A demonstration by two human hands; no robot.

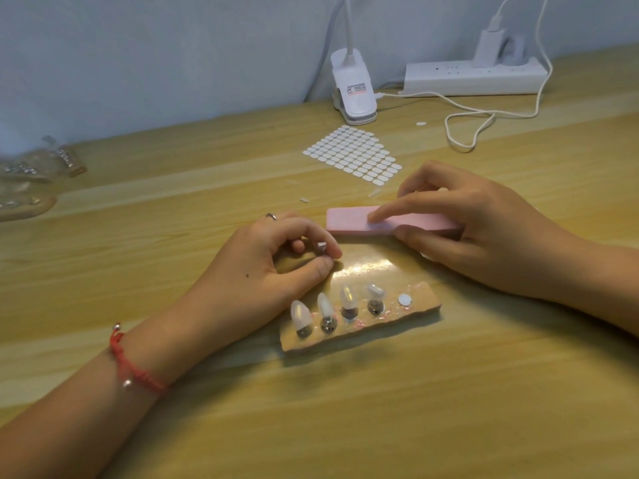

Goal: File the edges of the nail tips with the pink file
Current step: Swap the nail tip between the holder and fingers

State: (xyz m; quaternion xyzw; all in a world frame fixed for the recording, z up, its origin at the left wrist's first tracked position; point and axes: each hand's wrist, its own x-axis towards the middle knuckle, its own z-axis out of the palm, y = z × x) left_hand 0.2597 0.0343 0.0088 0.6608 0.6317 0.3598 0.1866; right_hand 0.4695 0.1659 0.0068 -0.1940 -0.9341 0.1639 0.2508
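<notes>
We counted four nail tips [300, 314] standing in a row on four metal pegs [375, 307] on one tan board [425, 300], with one round white pad [404, 299] at the row's right end. The left hand [273, 267] lay just behind the board's left end. Its thumb and forefinger pinched one small silvery piece [322, 245]; we could not tell whether it carried a tip. The right hand [484, 233] gripped the one pink file [349, 220], forefinger laid along its top and thumb against its near side. The file sat level behind the board, apart from the tips. Farther back on the table [449, 392] lay one sheet of white oval stickers [352, 155], one clip lamp [352, 91] and one power strip [473, 79].
</notes>
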